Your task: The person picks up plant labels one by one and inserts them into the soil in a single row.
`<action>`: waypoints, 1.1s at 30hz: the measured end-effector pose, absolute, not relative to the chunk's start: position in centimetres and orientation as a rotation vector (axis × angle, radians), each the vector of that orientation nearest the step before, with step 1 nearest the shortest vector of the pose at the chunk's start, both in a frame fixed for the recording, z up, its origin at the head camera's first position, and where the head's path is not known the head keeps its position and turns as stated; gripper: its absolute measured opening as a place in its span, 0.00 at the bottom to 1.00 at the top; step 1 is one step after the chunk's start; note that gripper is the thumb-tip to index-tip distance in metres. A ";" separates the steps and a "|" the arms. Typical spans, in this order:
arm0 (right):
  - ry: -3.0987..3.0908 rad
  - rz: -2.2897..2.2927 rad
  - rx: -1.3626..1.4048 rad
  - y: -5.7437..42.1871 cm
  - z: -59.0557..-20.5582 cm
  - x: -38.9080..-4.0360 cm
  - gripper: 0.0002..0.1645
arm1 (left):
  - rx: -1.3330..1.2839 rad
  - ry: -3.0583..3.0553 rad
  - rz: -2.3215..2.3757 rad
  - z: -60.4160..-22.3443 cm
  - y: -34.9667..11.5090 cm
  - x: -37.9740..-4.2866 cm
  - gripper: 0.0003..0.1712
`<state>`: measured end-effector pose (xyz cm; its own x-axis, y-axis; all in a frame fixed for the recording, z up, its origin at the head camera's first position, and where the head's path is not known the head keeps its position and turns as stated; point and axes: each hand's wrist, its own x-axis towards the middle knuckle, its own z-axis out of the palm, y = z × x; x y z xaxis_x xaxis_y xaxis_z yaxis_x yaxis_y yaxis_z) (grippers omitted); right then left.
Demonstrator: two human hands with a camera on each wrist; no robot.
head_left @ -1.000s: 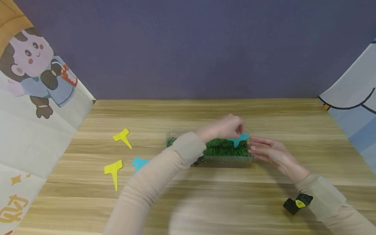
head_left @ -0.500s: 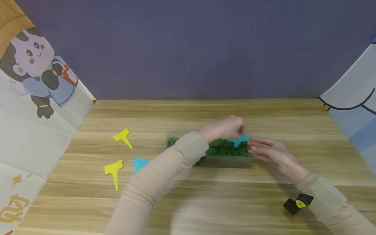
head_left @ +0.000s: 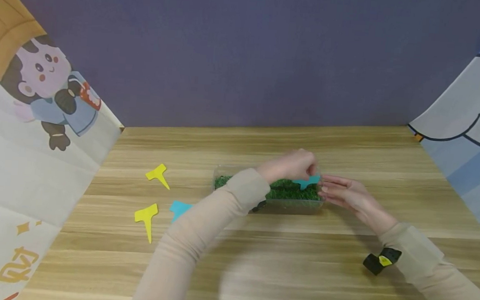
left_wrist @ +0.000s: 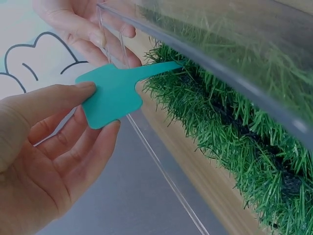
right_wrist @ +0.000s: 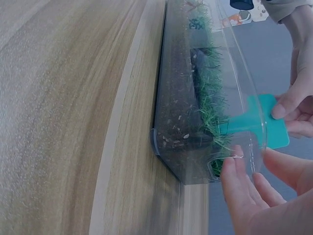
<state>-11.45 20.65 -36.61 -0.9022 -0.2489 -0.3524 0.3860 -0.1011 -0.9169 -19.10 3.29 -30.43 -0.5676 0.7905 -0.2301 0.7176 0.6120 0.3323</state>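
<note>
One blue-green T-shaped tag (left_wrist: 112,98), pinched in the left hand (head_left: 291,165): thumb on one face of the broad head, fingers behind. Location: right end of the clear box (head_left: 292,207), at the grass (head_left: 291,191).

Key relation: tag points away from the left grip, head between the fingers, stem (left_wrist: 156,71) running down into the box. Long axis looks near upright with some tilt; stem aims at the dark furrow (left_wrist: 288,183) between two grass strips. Left hand nearest, being the holder. Right hand (head_left: 349,195) just beside, at the end wall, fingers extended and fingertips against the plastic; grip loose, no tag in it.

On the surface (head_left: 289,283), left of the box: a yellow tag (head_left: 158,175), a second yellow tag (head_left: 146,218) nearer the person, and another blue tag (head_left: 179,208).

Hidden: stem tip lost among blades, so depth in the furrow can't be told. Left sleeve (head_left: 191,244) covers part of the box and cuts off the other blue tag. Firmness of the right fingers' contact unclear through reflections.
</note>
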 end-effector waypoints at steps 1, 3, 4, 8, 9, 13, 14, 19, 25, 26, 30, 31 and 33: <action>1.760 -2.054 0.151 20.7 -36.6 -11.4 0.42 | 1.215 2.489 0.281 -30.4 3.3 -19.1 0.09; 1.764 -2.049 0.146 20.7 -36.6 -11.4 0.42 | 1.226 2.493 0.281 -30.5 3.4 -19.1 0.07; 1.769 -2.044 0.143 20.7 -36.6 -11.4 0.41 | 1.234 2.497 0.281 -30.5 3.4 -19.1 0.07; 1.772 -2.039 0.135 20.7 -36.6 -11.5 0.41 | 1.253 2.518 0.275 -30.5 3.4 -19.1 0.10; 1.771 -2.040 0.137 20.7 -36.5 -11.5 0.41 | 1.254 2.523 0.269 -30.5 3.4 -19.1 0.11; 1.750 -2.055 0.145 20.7 -36.5 -11.5 0.41 | 1.252 2.541 0.253 -30.4 3.4 -19.0 0.13; 1.748 -2.056 0.145 20.7 -36.5 -11.5 0.41 | 1.248 2.539 0.253 -30.4 3.4 -19.0 0.14; 1.739 -2.062 0.141 20.8 -36.6 -11.5 0.41 | 1.260 2.540 0.274 -30.5 3.4 -19.0 0.18; 1.738 -2.057 0.141 20.8 -36.6 -11.5 0.42 | 1.246 2.538 0.270 -30.8 3.5 -19.1 0.19; 1.736 -2.060 0.143 20.8 -36.6 -11.5 0.42 | 1.245 2.539 0.268 -30.8 3.5 -19.1 0.19; 1.742 -2.059 0.141 20.8 -36.6 -11.5 0.41 | 1.257 2.543 0.256 -30.9 3.6 -19.0 0.20; 1.748 -2.053 0.139 20.8 -36.6 -11.5 0.41 | 1.260 2.541 0.258 -30.9 3.7 -18.9 0.20; 1.763 -2.039 0.131 20.8 -36.7 -11.5 0.41 | 1.270 2.533 0.264 -31.0 3.7 -18.9 0.21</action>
